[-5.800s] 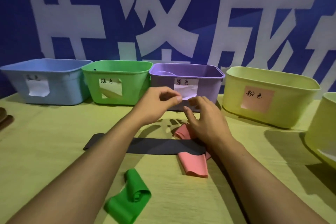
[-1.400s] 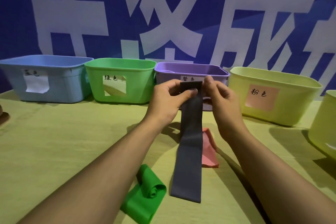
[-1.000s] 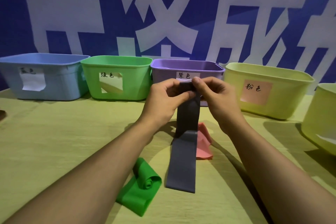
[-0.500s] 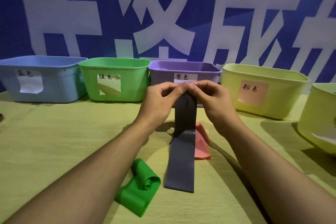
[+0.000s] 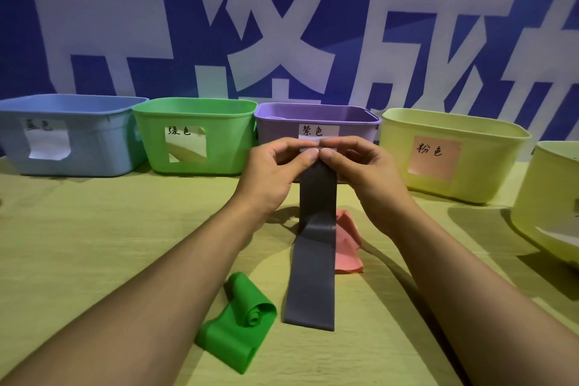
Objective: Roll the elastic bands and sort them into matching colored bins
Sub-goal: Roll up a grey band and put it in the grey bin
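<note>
Head view. The far end of the dark grey band point(image 5: 315, 263) is pinched between the thumbs and fingertips of the left hand point(image 5: 272, 173) and the right hand point(image 5: 366, 173), which are held together above the desk point(image 5: 94, 244), in front of the purple bin point(image 5: 354, 130); the band's near end lies flat on the desk. A tight, even roll is judged best obtained if the edge is tucked squarely, both sides are turned at the same rate, and the tail is kept straight. A green band point(image 5: 238, 323), loosely coiled, lies near left; a pink band point(image 5: 347, 247) lies just right. The green bin point(image 5: 194, 113) stands far left of centre.
</note>
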